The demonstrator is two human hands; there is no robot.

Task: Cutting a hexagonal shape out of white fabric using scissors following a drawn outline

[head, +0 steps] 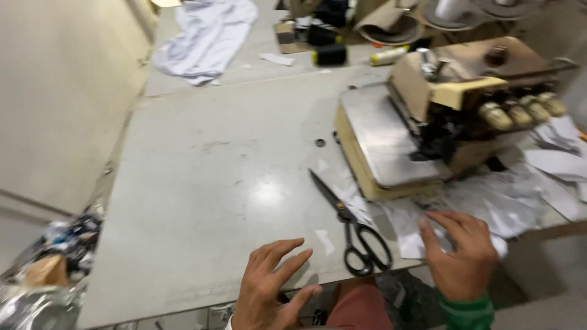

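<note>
My left hand (272,287) hovers open at the table's near edge, fingers spread, holding nothing. My right hand (460,252) rests with its fingers on white fabric scraps (489,201) at the front right, just below the sewing machine (446,110). Black scissors (351,220) lie shut on the table between the two hands, handles toward me. The cream overlock sewing machine stands at the right with a steel bed plate (382,131).
The grey table (214,177) spreads left of the machine. Thread cones (329,55) and a white cloth (208,36) lie on the far table. More white scraps (559,153) pile at the right edge. A rubbish heap (55,256) lies on the floor, left.
</note>
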